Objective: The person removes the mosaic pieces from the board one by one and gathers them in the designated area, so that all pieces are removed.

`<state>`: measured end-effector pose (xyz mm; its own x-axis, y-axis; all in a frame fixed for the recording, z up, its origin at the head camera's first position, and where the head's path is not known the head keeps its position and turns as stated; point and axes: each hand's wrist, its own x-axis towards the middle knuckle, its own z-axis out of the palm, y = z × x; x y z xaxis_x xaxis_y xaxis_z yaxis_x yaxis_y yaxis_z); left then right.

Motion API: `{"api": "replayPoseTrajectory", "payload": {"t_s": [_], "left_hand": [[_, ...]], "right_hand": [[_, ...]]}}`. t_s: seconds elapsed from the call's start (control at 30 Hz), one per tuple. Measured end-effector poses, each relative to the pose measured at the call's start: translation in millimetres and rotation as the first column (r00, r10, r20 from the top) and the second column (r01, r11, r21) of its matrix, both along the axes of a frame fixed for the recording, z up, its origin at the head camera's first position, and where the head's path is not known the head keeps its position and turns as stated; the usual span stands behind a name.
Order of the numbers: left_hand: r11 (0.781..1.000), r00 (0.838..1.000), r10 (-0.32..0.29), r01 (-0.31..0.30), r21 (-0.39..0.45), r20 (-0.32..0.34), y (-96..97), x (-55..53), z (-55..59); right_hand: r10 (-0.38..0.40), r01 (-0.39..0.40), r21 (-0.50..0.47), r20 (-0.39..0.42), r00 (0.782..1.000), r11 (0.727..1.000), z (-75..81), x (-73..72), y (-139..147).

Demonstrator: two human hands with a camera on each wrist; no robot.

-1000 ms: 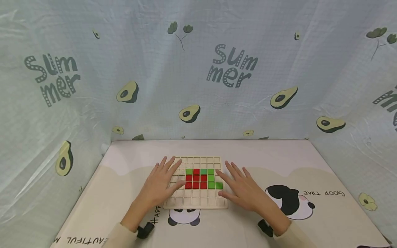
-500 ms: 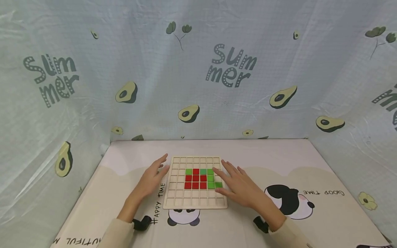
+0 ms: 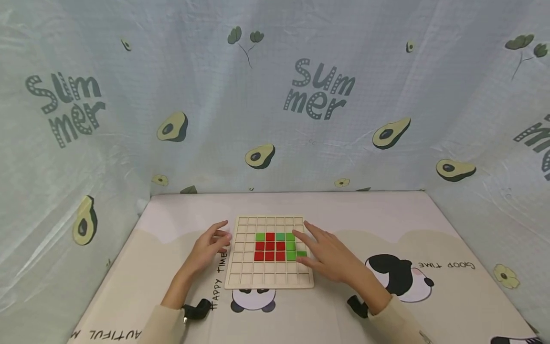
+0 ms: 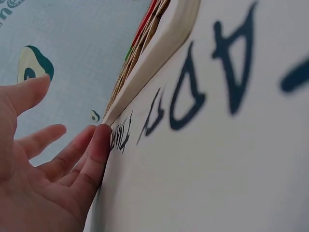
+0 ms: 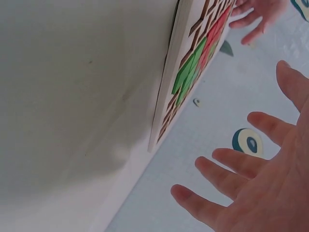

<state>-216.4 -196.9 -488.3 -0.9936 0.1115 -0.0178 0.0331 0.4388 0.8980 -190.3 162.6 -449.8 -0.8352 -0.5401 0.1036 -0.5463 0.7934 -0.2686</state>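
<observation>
A pale wooden grid board (image 3: 269, 287) lies flat on the table, many of its square cells bare. Red square tiles (image 3: 269, 246) fill a block near its middle, with green tiles (image 3: 290, 246) mostly along their right side and a few in the row above. My left hand (image 3: 208, 246) is just left of the board, fingers loosely bent and holding nothing; in the left wrist view its fingertips are near the board's edge. My right hand (image 3: 333, 256) is spread over the board's right edge, near the green tiles, holding nothing. In the right wrist view its fingers (image 5: 222, 176) are apart from the board.
A light printed cloth (image 3: 172, 210) covers the table, with a panda print (image 3: 253, 300) in front of the board and a dog print (image 3: 399, 277) to its right. A patterned curtain (image 3: 206, 95) stands behind and at both sides.
My left hand has drawn back left off the board, its fingers now more bent. My right hand has shifted slightly left. Board and tiles stay in place; the view has shifted a little.
</observation>
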Motion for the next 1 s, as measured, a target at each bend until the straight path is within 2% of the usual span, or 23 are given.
{"api": "replayPoseTrajectory", "payload": {"t_s": [0.1,0.2,0.47,0.6,0.7,1.0], "left_hand": [[0.999,1.0,-0.003,0.003,-0.049,-0.004,-0.2,0.4,-0.9],[0.994,0.999,-0.023,0.018,-0.109,-0.043,-1.3,1.7,-2.3],[0.986,0.983,-0.112,0.092,-0.143,-0.146,-7.4,1.8,-8.4],[0.975,0.977,-0.156,0.13,-0.18,-0.143,-10.2,0.8,-10.4],[0.97,0.978,-0.168,0.142,-0.198,-0.123,-11.2,0.4,-11.2],[0.96,0.98,-0.16,0.126,-0.248,-0.121,-9.2,0.5,-13.2]], "right_hand": [[0.008,-0.008,-0.008,0.0,1.0,1.0,-0.1,-3.2,-0.6],[0.016,-0.016,-0.018,0.011,1.0,1.0,-0.4,-6.2,-1.2],[0.017,-0.015,-0.027,0.057,0.998,1.0,-1.3,-12.2,-3.0],[0.01,-0.008,-0.023,0.083,0.997,1.0,-1.0,-14.5,-4.3],[-0.003,0.006,-0.03,0.103,0.995,1.0,0.3,-16.0,-5.2],[-0.032,0.043,-0.062,0.17,0.985,0.997,2.7,-20.7,-6.2]]}}
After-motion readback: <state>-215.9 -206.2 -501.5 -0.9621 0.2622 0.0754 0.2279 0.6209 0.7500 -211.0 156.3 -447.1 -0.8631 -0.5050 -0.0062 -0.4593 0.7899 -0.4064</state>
